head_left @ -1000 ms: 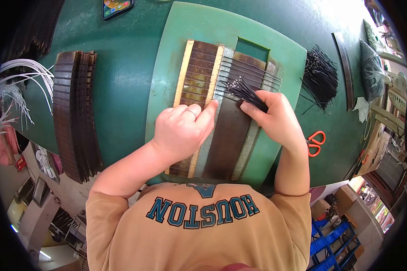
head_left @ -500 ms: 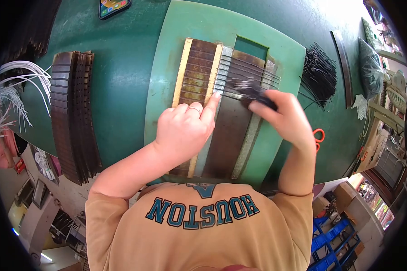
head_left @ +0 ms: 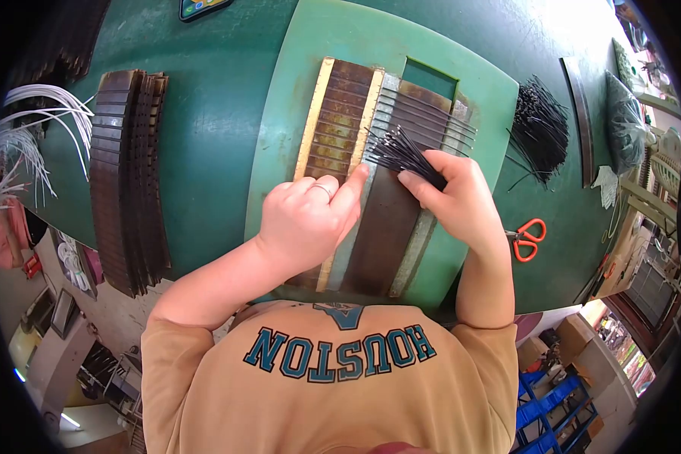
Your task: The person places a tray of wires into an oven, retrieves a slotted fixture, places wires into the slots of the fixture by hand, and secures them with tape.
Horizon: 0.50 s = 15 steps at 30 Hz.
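Black wires (head_left: 412,159) gripped in your right hand (head_left: 455,189) have swung left, putting their tips near your left hand's (head_left: 303,219) extended forefinger (whether it grips anything, I can't tell).

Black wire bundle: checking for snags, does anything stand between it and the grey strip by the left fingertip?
Laid wires cross the far part of the grey strip, and the left hand has a fingertip at its edge; nothing else visible blocks the bundle.
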Tool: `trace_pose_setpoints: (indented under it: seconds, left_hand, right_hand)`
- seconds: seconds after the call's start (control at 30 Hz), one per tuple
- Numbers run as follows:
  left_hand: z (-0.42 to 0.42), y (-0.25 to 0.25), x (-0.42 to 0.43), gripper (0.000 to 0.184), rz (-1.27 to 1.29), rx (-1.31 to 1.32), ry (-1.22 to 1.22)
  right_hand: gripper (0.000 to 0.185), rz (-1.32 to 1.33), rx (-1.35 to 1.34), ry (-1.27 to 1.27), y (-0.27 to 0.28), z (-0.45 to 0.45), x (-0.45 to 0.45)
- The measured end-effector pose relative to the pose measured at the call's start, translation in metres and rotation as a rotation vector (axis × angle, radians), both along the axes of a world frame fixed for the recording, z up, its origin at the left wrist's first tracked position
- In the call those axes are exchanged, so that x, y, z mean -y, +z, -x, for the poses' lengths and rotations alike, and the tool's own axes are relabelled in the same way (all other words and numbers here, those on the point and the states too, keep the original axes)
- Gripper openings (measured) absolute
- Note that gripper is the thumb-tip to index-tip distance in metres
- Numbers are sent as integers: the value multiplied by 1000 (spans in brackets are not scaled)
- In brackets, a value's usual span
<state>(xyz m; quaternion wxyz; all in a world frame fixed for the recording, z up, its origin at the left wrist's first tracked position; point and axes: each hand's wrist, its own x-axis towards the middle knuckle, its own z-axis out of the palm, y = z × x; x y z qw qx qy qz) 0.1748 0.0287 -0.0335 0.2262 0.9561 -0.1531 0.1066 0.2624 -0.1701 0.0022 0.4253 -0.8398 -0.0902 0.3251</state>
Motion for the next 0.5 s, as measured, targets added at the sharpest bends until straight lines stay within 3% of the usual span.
trace_pose_setpoints:
  seconds: [0.5]
  left_hand:
    - [-2, -2, 4, 46, -67, -21, -7]
  right_hand:
    - [16, 111, 28, 39, 1, -3, -3]
